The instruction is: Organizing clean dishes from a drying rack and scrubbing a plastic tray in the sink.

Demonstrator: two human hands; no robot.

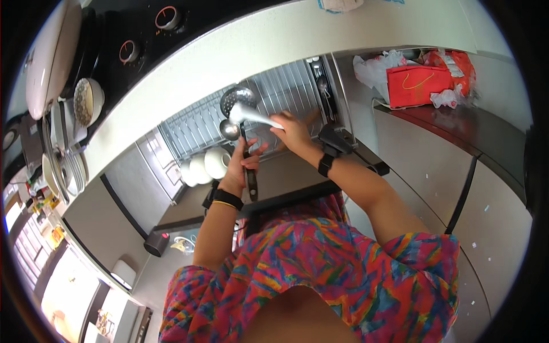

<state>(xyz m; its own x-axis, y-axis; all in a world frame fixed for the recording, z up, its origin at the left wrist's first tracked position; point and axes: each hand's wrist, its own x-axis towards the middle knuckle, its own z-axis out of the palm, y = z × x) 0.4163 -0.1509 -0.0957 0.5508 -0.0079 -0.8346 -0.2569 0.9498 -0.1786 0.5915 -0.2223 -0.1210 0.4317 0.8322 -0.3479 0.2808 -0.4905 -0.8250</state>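
My left hand (238, 166) grips a black-handled perforated skimmer (238, 97), held over the pulled-out drawer. A small metal ladle (230, 130) shows right beside the skimmer's shaft; whether my left hand holds it too, I cannot tell. In my right hand (293, 132) is a white ladle or spoon (257, 116), blurred, its head pointing left in front of the skimmer. Beneath both hands lies a wire dish rack (283, 79) inside the drawer. White bowls (215, 163) stand on their sides in a row, left of my left hand.
A narrow compartment with metal spoons (322, 85) runs along the rack's right side. Ahead is the pale counter edge (214, 60), with a black cooktop (128, 25) above. Stacked plates (73, 171) sit at left. A red paper bag (418, 85) rests on the right-hand surface.
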